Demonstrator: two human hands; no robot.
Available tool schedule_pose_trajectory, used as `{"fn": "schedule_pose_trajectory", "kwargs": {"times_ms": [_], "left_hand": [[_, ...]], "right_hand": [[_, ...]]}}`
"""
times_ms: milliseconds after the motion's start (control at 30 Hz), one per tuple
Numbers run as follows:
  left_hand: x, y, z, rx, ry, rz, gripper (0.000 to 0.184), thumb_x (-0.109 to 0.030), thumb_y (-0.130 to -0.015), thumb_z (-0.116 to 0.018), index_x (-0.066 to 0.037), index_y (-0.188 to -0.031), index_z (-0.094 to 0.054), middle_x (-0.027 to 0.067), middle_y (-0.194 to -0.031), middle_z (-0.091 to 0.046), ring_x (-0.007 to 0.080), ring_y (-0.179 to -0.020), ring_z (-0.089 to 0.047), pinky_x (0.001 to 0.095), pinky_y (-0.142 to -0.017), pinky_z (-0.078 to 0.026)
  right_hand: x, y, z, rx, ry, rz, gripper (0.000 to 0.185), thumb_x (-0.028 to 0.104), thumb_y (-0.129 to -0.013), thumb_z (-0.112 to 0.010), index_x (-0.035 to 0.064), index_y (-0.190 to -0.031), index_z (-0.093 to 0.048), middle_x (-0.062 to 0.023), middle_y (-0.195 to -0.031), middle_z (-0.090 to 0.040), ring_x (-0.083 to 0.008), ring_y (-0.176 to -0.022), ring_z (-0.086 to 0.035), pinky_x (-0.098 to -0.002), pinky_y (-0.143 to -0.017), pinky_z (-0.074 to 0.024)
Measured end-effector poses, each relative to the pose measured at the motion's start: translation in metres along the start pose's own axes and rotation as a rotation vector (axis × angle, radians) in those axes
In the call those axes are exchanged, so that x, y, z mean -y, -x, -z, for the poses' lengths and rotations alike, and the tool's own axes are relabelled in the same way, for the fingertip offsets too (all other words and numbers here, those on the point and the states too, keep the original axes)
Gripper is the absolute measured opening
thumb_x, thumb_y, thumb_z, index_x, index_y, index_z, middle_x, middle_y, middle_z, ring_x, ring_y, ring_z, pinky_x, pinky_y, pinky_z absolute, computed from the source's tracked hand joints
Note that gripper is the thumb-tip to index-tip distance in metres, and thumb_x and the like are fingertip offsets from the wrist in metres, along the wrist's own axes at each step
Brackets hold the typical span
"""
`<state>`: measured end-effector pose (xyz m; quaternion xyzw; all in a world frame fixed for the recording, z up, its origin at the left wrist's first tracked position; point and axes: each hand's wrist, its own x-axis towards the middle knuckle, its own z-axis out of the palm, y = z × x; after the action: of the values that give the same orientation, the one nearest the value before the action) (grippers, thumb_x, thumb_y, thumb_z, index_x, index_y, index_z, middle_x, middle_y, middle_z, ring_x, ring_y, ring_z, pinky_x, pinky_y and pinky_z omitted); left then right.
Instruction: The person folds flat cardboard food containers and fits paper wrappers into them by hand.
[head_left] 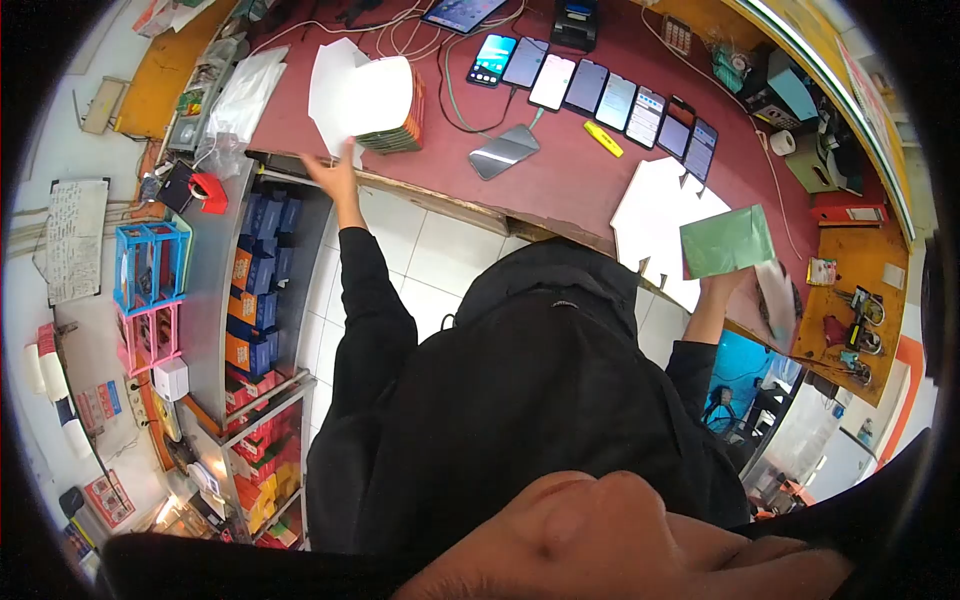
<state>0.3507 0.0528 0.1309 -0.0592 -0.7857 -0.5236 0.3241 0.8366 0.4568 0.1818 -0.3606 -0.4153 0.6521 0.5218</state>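
Note:
My left hand [338, 182] is at the table's front edge with its fingers spread. A fingertip lies against or just in front of a stack of thin packs [400, 132] topped by white sheets [365, 90]; I cannot tell if they touch. Off to the right, my right hand [716, 292] grips a flat green rectangular packet [727, 242] from below, its fingers mostly hidden behind it. Beside that packet hangs a blurred, pale, shiny strip [776, 300]. White paper sheets [645, 215] lie on the table just left of the green packet.
On the red tabletop [560, 190], several phones [615, 103] stand in a row, with a dark phone [504, 151] and a yellow highlighter [603, 139] nearer. Cables run behind. Shelves of boxes [252, 270] stand below left; a red binder [848, 215] is at right.

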Motion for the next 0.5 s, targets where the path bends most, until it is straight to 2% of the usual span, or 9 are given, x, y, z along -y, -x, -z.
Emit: {"fn": "schedule_pose_trajectory", "kwargs": {"times_ms": [100,133,167,233,267,300,367,433,500], "left_hand": [[0.024,-0.002,-0.015,0.258,0.246,0.217,0.058,-0.020,-0.082,-0.073,0.009,-0.125,-0.047,0.0210,-0.123,-0.056,0.0310,-0.109,-0.056,0.0396,-0.093,-0.042],[0.023,-0.001,-0.016,0.383,0.333,0.316,0.058,-0.024,-0.083,-0.072,0.009,-0.124,-0.049,0.0240,-0.123,-0.057,0.0329,-0.108,-0.057,0.0403,-0.091,-0.043],[0.023,0.000,-0.019,0.385,0.337,0.320,0.058,-0.024,-0.083,-0.072,0.009,-0.124,-0.049,0.0240,-0.123,-0.057,0.0329,-0.108,-0.057,0.0403,-0.091,-0.043],[0.031,-0.005,-0.034,0.239,0.052,0.284,0.053,-0.029,-0.085,-0.069,0.011,-0.116,-0.055,0.0275,-0.109,-0.063,0.0357,-0.102,-0.061,0.0403,-0.087,-0.045],[0.032,-0.005,-0.045,0.013,-0.056,-0.023,0.050,-0.032,-0.086,-0.066,0.011,-0.109,-0.059,0.0265,-0.103,-0.065,0.0374,-0.095,-0.064,0.0405,-0.082,-0.048],[0.005,-0.002,-0.042,0.012,-0.049,-0.022,0.050,-0.032,-0.086,-0.066,0.011,-0.109,-0.059,0.0265,-0.103,-0.065,0.0374,-0.095,-0.064,0.0405,-0.082,-0.048],[-0.089,-0.004,-0.017,0.025,0.006,-0.168,0.043,-0.032,-0.086,-0.066,0.008,-0.102,-0.064,0.0217,-0.094,-0.069,0.0356,-0.085,-0.066,0.0414,-0.076,-0.050],[-0.115,-0.003,-0.005,0.093,-0.034,-0.199,0.038,-0.031,-0.087,-0.066,0.005,-0.100,-0.066,0.0186,-0.091,-0.070,0.0328,-0.079,-0.068,0.0394,-0.070,-0.051],[-0.148,0.011,0.001,0.218,0.127,-0.277,0.034,-0.029,-0.087,-0.066,0.004,-0.095,-0.068,0.0174,-0.082,-0.070,0.0291,-0.071,-0.069,0.0366,-0.066,-0.051]], "right_hand": [[-0.011,-0.011,0.008,0.015,0.115,-0.096,0.031,0.014,-0.094,-0.047,0.0002,-0.121,-0.050,-0.0125,-0.110,-0.061,-0.0223,-0.093,-0.064,-0.0355,-0.077,-0.0556],[-0.014,-0.013,0.007,-0.001,-0.128,-0.191,0.032,0.016,-0.094,-0.047,0.0005,-0.122,-0.049,-0.0122,-0.108,-0.062,-0.0232,-0.093,-0.064,-0.0359,-0.075,-0.0549],[-0.013,-0.013,0.009,-0.002,-0.124,-0.187,0.032,0.016,-0.094,-0.047,0.0005,-0.122,-0.049,-0.0122,-0.108,-0.062,-0.0232,-0.093,-0.064,-0.0359,-0.075,-0.0549],[0.007,-0.001,-0.019,-0.073,-0.021,-0.266,0.032,0.019,-0.095,-0.046,0.0014,-0.122,-0.050,-0.0123,-0.107,-0.062,-0.0248,-0.093,-0.065,-0.0349,-0.073,-0.0538],[0.010,-0.001,-0.023,-0.024,0.008,-0.229,0.030,0.015,-0.095,-0.048,0.0007,-0.120,-0.052,-0.0113,-0.107,-0.062,-0.0227,-0.093,-0.064,-0.0327,-0.075,-0.0517],[0.007,-0.005,-0.019,-0.025,0.007,-0.221,0.030,0.015,-0.095,-0.048,0.0007,-0.120,-0.052,-0.0113,-0.107,-0.062,-0.0227,-0.093,-0.064,-0.0327,-0.075,-0.0517],[0.007,-0.015,-0.009,0.075,0.422,0.006,0.030,0.013,-0.094,-0.051,-0.0009,-0.120,-0.053,-0.0097,-0.108,-0.062,-0.0198,-0.092,-0.062,-0.0304,-0.079,-0.0497],[0.002,-0.032,0.000,0.142,0.409,-0.017,0.031,0.011,-0.093,-0.053,-0.0021,-0.121,-0.053,-0.0085,-0.110,-0.061,-0.0182,-0.095,-0.060,-0.0304,-0.083,-0.0479],[0.006,-0.043,-0.012,0.186,0.436,0.262,0.027,0.009,-0.092,-0.053,-0.0021,-0.116,-0.056,-0.0109,-0.114,-0.060,-0.0173,-0.103,-0.057,-0.0302,-0.088,-0.0456]]}}
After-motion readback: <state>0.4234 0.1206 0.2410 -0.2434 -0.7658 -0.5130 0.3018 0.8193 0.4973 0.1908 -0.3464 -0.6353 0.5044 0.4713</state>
